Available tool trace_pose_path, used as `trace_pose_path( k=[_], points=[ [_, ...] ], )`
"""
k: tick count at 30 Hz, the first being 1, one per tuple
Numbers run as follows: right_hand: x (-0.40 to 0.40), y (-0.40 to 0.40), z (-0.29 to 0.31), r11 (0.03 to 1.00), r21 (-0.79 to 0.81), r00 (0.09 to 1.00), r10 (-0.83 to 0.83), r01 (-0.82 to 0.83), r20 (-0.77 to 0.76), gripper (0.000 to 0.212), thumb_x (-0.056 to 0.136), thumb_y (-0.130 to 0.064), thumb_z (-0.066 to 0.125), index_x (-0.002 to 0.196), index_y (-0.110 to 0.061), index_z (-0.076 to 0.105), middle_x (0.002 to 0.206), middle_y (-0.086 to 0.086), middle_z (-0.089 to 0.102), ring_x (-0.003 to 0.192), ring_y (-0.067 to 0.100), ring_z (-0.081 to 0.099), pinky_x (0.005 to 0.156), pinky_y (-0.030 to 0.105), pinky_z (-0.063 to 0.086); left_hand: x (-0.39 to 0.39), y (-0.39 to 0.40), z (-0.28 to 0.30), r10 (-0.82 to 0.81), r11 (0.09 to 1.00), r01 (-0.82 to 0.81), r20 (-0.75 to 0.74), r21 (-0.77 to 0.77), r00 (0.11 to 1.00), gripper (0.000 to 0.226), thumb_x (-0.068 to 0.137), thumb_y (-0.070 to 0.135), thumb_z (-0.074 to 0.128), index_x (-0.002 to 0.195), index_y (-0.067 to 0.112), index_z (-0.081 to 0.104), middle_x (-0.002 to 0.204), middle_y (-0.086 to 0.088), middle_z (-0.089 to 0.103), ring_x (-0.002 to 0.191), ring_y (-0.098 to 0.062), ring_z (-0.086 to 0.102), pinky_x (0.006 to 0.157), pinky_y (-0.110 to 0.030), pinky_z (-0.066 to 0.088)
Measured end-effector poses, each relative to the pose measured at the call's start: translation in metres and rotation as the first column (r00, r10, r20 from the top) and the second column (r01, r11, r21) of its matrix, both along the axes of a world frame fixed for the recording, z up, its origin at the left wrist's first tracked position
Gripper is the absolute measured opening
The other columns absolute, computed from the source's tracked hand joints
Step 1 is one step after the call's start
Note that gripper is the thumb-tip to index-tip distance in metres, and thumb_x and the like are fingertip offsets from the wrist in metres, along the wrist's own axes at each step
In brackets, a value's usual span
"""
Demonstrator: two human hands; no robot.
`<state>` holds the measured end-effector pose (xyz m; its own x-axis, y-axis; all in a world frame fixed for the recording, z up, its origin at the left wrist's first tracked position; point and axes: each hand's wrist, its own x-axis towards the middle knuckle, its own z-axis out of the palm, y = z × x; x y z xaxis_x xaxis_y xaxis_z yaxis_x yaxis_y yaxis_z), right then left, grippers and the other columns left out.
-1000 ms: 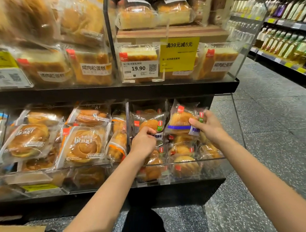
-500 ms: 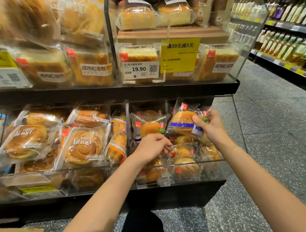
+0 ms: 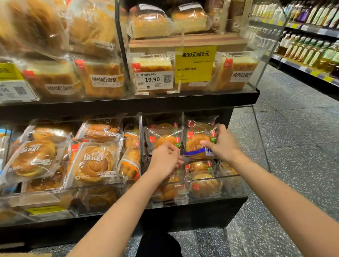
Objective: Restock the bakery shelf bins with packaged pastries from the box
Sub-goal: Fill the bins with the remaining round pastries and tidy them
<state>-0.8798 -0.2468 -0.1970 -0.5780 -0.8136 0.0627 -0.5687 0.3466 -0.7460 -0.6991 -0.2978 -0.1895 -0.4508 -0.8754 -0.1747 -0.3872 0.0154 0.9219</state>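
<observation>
1. At centre right of the frame, the right hand point(image 3: 222, 146) pinches a packaged bun with a blue band point(image 3: 198, 145), thumb on its front, fingers curled over its right edge.
2. The bun stands upright in the clear lower-shelf bin point(image 3: 235, 177).
3. Just left, the left hand point(image 3: 164, 160) curls its fingers on the lower edge of a neighbouring packaged bun point(image 3: 164, 139) in the same bin.

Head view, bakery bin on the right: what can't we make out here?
- Left hand: fingers curl over a package edge, but the hand's back hides the pinch.
- Bun pack under the right hand: blue label partly covered by that hand.
- Packs at the bottom of the clear bin: blurred by glare on its front wall.
- Cardboard box: cut off by the bottom edge; contents unseen.
- Left price tag: motion-blurred.
</observation>
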Motion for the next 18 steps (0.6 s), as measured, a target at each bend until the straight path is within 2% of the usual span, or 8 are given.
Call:
trace_pose_path(
  k=[2,4,6,8,9,11,14,18],
  points=[
    [0.000,0.001,0.000,0.999,0.029,0.999,-0.025,0.026,-0.027,0.060,0.076,-0.032,0.078,0.123,-0.012,0.045,0.111,0.001,0.059,0.105,0.020,0.059,0.091,0.037,0.050,0.005,0.005,0.007,-0.034,0.995,0.032,-0.026,-0.092,0.999,0.017,0.098,0.005,0.043,0.094,0.013,0.057,0.090,-0.008,0.067,0.080,-0.014,0.068,0.073,-0.027,0.057],
    [0.001,0.005,0.003,0.996,0.022,0.996,-0.081,0.082,-0.042,0.075,0.070,-0.039,0.082,0.128,-0.011,0.043,0.120,0.006,0.057,0.114,0.025,0.056,0.097,0.043,0.048,0.010,0.011,0.013,-0.074,0.985,0.067,-0.036,-0.160,0.997,0.019,0.097,0.004,0.044,0.093,0.017,0.058,0.092,-0.005,0.067,0.081,-0.010,0.067,0.070,-0.024,0.056],
    [0.005,0.010,0.009,0.990,-0.004,0.987,-0.142,0.142,-0.069,0.099,0.067,-0.043,0.083,0.143,-0.009,0.030,0.140,0.012,0.043,0.130,0.030,0.042,0.108,0.046,0.038,0.018,0.014,0.019,-0.122,0.973,0.111,-0.047,-0.201,0.991,0.021,0.095,0.002,0.046,0.096,0.019,0.059,0.095,-0.003,0.066,0.082,-0.008,0.067,0.069,-0.021,0.056],
    [0.012,0.016,0.017,0.985,-0.028,0.969,-0.175,0.173,-0.173,0.102,0.071,-0.044,0.080,0.148,-0.011,0.022,0.147,0.013,0.033,0.137,0.030,0.032,0.112,0.045,0.031,0.030,0.015,0.023,-0.204,0.953,0.187,-0.046,-0.239,0.978,0.024,0.094,0.000,0.046,0.098,0.020,0.059,0.098,0.000,0.064,0.084,-0.005,0.066,0.072,-0.018,0.055],
    [0.016,0.017,0.022,0.982,-0.060,0.954,-0.186,0.177,-0.235,0.094,0.074,-0.043,0.077,0.147,-0.012,0.026,0.144,0.013,0.037,0.135,0.029,0.035,0.110,0.045,0.033,0.037,0.016,0.026,-0.263,0.937,0.246,-0.036,-0.249,0.964,0.026,0.093,0.000,0.046,0.099,0.022,0.059,0.100,0.001,0.064,0.085,-0.005,0.066,0.075,-0.019,0.055],
    [0.028,0.019,0.033,0.977,-0.167,0.937,-0.176,0.129,-0.303,0.066,0.083,-0.036,0.071,0.137,-0.014,0.042,0.125,0.007,0.053,0.120,0.024,0.049,0.102,0.040,0.042,0.055,0.016,0.032,-0.395,0.890,0.382,-0.003,-0.249,0.919,0.029,0.093,0.001,0.046,0.099,0.025,0.060,0.100,0.004,0.065,0.086,-0.006,0.067,0.082,-0.025,0.056],
    [0.058,0.019,0.057,0.969,-0.245,0.971,-0.028,-0.032,-0.239,0.023,0.092,-0.024,0.060,0.113,-0.016,0.061,0.085,-0.006,0.061,0.087,0.016,0.061,0.080,0.031,0.049,0.086,0.015,0.042,-0.534,0.827,0.524,0.009,-0.202,0.846,0.023,0.095,0.003,0.049,0.106,0.018,0.063,0.093,0.006,0.068,0.089,-0.009,0.067,0.085,-0.025,0.053],
    [0.109,0.012,0.084,0.911,-0.242,0.918,0.255,-0.333,-0.306,0.011,0.094,-0.019,0.057,0.093,-0.020,0.068,0.069,-0.011,0.064,0.063,0.001,0.063,0.067,0.017,0.048,0.140,0.012,0.052,-0.520,0.834,0.510,0.010,-0.209,0.854,0.020,0.096,0.008,0.052,0.111,0.014,0.064,0.105,-0.003,0.070,0.095,-0.013,0.068,0.091,-0.027,0.051]
  ],
)
